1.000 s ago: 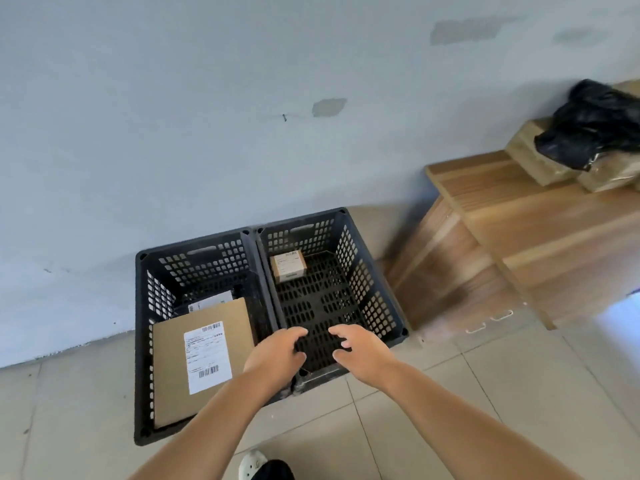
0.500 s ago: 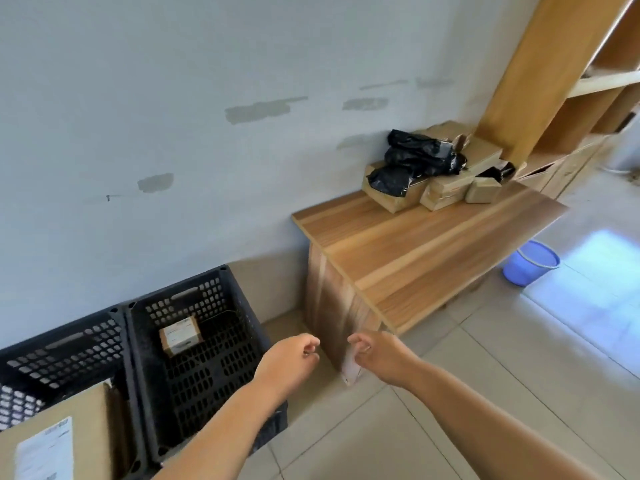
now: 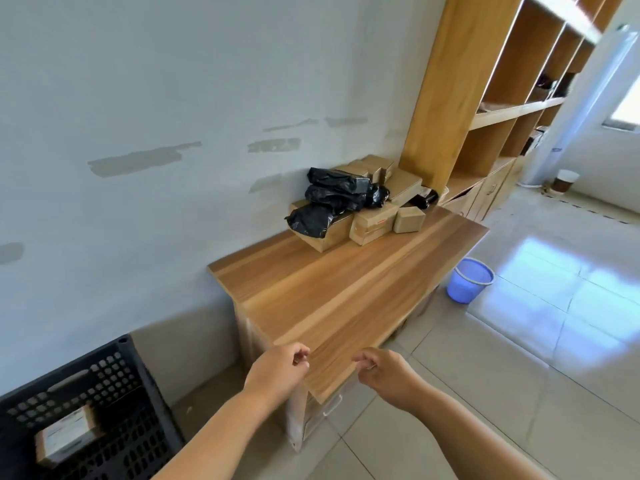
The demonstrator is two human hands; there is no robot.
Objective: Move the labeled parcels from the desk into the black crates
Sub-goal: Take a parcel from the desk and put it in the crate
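Both hands hang over the near end of the desk [image 3: 332,292], empty. The left hand [image 3: 277,372] has its fingers loosely curled around nothing, and the right hand [image 3: 384,374] matches it. The parcels [image 3: 370,220] sit piled at the far end against the wall, brown boxes with black bags [image 3: 332,195] draped on top. Down at the left, the crate [image 3: 114,386] holds one small labeled box [image 3: 65,433]. A blue bin [image 3: 469,280] stands beyond the desk.
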